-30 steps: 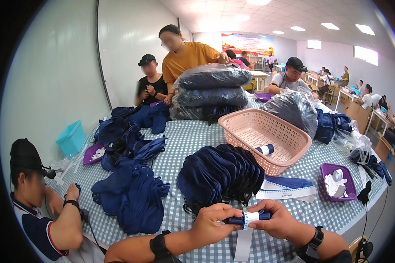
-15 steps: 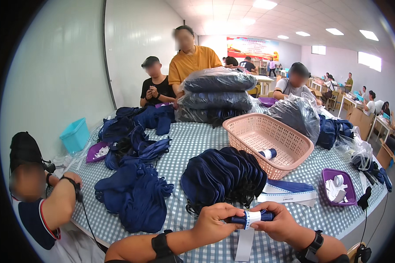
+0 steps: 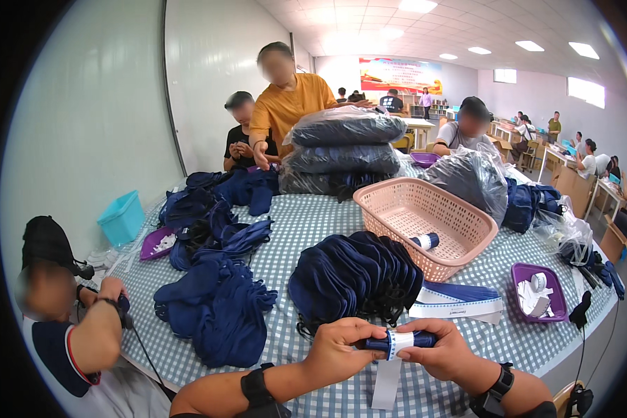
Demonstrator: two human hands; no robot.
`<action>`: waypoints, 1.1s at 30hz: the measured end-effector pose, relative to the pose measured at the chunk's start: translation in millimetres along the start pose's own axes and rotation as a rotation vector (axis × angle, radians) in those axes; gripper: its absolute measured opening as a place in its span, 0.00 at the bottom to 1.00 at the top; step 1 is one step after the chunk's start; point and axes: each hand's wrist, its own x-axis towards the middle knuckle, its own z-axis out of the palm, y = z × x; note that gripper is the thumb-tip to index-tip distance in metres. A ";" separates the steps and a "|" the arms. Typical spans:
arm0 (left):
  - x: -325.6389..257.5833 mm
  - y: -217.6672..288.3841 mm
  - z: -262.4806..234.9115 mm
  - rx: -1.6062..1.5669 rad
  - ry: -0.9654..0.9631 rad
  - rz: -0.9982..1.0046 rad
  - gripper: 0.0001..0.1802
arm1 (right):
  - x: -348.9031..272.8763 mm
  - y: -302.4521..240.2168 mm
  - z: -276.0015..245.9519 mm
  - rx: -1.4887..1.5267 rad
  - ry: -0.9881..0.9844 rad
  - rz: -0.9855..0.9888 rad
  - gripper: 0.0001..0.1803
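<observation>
Close in front of me, a rolled navy cloth bundle [image 3: 423, 339] lies level between my two hands. My left hand [image 3: 343, 354] pinches its left end with thumb and fingers. At the other end, my right hand [image 3: 435, 350] grips the roll, thumb by the band. Around the middle runs a white paper band [image 3: 399, 341] with a blue printed edge, its loose tail [image 3: 386, 386] hanging below. Just beyond my hands lies a fanned stack of navy cloth pieces [image 3: 341, 279] with black cords. Flat white-and-blue paper strips [image 3: 460, 310] lie to its right, beside navy cloth strips.
A pink basket [image 3: 383, 202] behind the stack holds one banded roll [image 3: 426, 241]. Purple trays [image 3: 561, 310] hold white paper pieces. Navy cloth heaps [image 3: 212, 306] lie left; plastic-wrapped bundles [image 3: 345, 132] stand at the back. Co-workers sit and stand around the checked table [image 3: 285, 216].
My hands keep their hold on the roll, shifting only slightly. Across the table, the person in yellow has leaned to the left and spread their arms.
</observation>
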 end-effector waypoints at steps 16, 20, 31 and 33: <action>-0.2 6.4 5.0 -0.227 0.009 -0.181 0.19 | -2.0 0.9 2.3 0.159 0.015 0.087 0.20; -1.2 3.1 5.3 -0.266 0.012 -0.172 0.19 | -1.4 3.1 0.4 0.185 0.001 0.086 0.19; -0.1 7.1 2.6 -0.227 -0.016 -0.148 0.18 | -0.7 -0.2 0.8 0.194 -0.017 0.120 0.20; 1.5 3.7 2.6 -0.252 -0.026 -0.141 0.18 | -0.8 3.2 0.3 0.210 -0.009 0.113 0.20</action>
